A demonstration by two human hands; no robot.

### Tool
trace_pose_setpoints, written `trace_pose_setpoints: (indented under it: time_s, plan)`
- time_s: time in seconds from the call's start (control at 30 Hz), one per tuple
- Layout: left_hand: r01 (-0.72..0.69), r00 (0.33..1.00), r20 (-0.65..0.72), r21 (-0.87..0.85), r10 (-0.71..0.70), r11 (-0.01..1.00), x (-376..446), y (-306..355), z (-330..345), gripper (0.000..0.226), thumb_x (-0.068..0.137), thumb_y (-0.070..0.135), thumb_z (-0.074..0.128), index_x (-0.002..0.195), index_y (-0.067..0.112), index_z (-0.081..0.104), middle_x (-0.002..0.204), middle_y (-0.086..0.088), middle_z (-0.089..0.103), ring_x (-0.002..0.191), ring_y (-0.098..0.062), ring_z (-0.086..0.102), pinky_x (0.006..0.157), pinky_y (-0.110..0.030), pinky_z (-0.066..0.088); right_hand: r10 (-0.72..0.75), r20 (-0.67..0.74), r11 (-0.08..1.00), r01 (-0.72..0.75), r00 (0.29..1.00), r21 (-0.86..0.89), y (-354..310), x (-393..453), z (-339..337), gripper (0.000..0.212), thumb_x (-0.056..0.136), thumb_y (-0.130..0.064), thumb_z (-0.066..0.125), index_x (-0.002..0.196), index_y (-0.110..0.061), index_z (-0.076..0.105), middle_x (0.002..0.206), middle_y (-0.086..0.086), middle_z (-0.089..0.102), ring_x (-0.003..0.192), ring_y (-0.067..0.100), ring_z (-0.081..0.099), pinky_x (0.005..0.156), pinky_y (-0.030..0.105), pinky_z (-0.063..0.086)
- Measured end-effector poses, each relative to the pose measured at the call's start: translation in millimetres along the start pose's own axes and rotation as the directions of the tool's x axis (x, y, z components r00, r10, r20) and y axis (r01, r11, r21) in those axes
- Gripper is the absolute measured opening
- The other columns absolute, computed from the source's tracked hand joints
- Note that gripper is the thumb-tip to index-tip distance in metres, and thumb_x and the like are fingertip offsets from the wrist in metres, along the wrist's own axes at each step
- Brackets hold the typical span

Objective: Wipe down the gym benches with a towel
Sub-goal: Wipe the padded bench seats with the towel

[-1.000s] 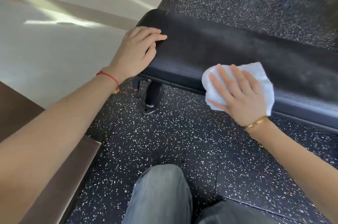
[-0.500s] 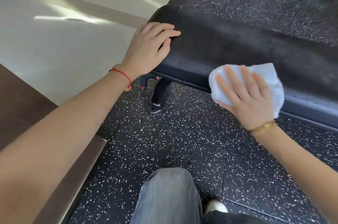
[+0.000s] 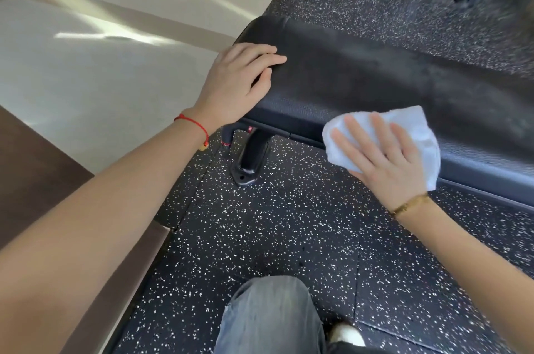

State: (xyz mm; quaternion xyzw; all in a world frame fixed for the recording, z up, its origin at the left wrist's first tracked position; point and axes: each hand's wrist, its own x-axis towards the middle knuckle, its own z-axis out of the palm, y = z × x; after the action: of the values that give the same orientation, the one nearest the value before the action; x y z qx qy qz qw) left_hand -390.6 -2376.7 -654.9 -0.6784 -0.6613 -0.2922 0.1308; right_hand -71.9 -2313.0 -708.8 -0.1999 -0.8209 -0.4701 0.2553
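While the left hand (image 3: 235, 85) rests on the end of the black padded gym bench (image 3: 361, 85), fingers (image 3: 260, 60) loosely extended over the pad and gripping nothing, the right hand (image 3: 384, 160) presses a white towel (image 3: 416, 131) flat against the bench's near side edge, fingers straight and spread on top of the cloth (not curled round it). Towel sits partly on the pad's front face, well apart from the left hand. Red string bracelet (image 3: 196, 125) on left wrist, gold bracelet (image 3: 410, 205) on right. Bench foot (image 3: 250, 157) stands on speckled rubber floor (image 3: 260, 238); jeans-clad knee (image 3: 268, 316) below.
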Motion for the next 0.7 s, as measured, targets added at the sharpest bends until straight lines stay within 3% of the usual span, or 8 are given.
trace_pose_setpoints:
  time_s: [0.23,0.5,0.7]
  plan:
    - [0.005,1.000,-0.009,0.001,-0.005,1.000,0.8,-3.3,2.4,0.040,0.100,0.026,0.035,0.130,0.027,0.062,0.134,0.008,0.059,0.125,-0.020,0.050,0.107,-0.035,0.035,-0.007,-0.074,0.999,0.010,0.997,0.038,-60.2,73.0,5.6,0.066,0.096,-0.048,0.057,0.155,-0.031,0.031,0.157,-0.009,0.039,0.137,0.022,0.048,0.112,0.039,0.040]
    - [0.022,0.998,0.053,0.006,-0.022,1.000,2.1,2.4,-3.9,0.043,0.100,0.028,0.031,0.132,0.024,0.059,0.137,0.005,0.056,0.128,-0.021,0.047,0.107,-0.039,0.034,0.161,0.045,0.981,-0.165,0.986,0.106,-3.5,11.7,-11.7,0.068,0.099,-0.056,0.051,0.156,-0.026,0.029,0.155,0.001,0.042,0.136,0.031,0.049,0.110,0.044,0.033]
    - [0.035,0.999,0.036,0.015,-0.035,0.999,1.7,4.9,-0.1,0.041,0.099,0.026,0.032,0.131,0.026,0.059,0.136,0.007,0.057,0.127,-0.019,0.047,0.108,-0.038,0.034,0.212,0.106,0.977,-0.211,0.971,-0.020,-29.6,41.2,-8.9,0.073,0.099,-0.068,0.034,0.153,-0.019,0.034,0.154,0.002,0.044,0.134,0.029,0.051,0.105,0.046,0.038]
